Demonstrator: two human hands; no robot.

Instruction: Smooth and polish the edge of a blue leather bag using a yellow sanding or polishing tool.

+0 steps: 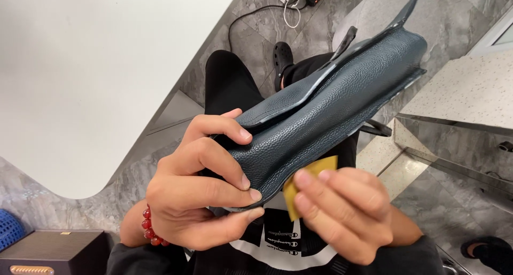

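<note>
The left hand [197, 187] was clenched on the near end of a dark blue pebbled leather bag [326, 115], fingers curled over its folded edge and thumb beneath, so the bag hung in the air above the person's lap, slanting up and away to the right. The right hand [342, 213] pinched a small mustard-yellow piece [312, 181], cloth or pad I could not tell, and pressed it to the bag's lower edge just beside the left fingertips. By the look of it, the step in hand was rubbing along that seam; carrying on would call for a steady left-hand grip while the yellow piece slid along the edge. A red bead bracelet [149, 227] circled the left wrist. At bottom left stood a dark box [53, 248] with a small gold plate; the white counter [80, 67] lay to the left.
</note>
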